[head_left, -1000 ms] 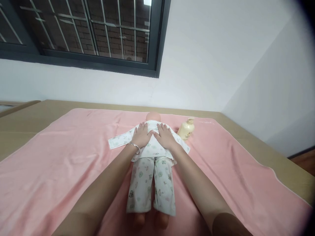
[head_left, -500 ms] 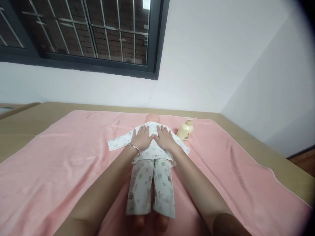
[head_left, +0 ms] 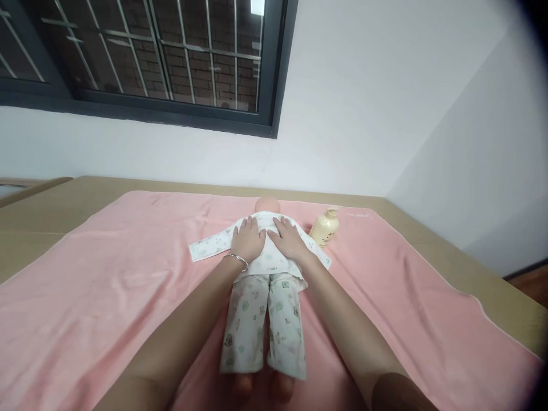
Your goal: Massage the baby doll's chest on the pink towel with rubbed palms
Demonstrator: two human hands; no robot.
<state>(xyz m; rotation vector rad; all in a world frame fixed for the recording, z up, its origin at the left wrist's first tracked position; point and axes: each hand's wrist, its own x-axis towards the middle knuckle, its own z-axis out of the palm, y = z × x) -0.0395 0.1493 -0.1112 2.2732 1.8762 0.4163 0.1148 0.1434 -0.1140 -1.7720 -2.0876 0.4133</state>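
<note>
A baby doll (head_left: 268,204) lies on a pink blanket (head_left: 128,274), its head at the far end and its feet toward me. It wears a white patterned top (head_left: 274,260) and matching trousers (head_left: 245,328). On the left side of the top, my left hand (head_left: 248,240) rests flat with its fingers spread, a silver bangle at the wrist. My right hand (head_left: 289,240) lies flat on the right side, fingers also apart. A small gap separates the two thumbs. The doll's face is not visible.
A cream pump bottle (head_left: 324,227) leans on the blanket beside the doll's right-hand sleeve. Beneath the blanket is a tan surface (head_left: 432,251) that reaches a white wall (head_left: 342,114). A dark-framed window (head_left: 171,108) with bars is at upper left.
The two hands have moved slightly apart across the doll's top, so the thumbs no longer meet. The doll and the bottle stay in place; the view has shifted slightly.
</note>
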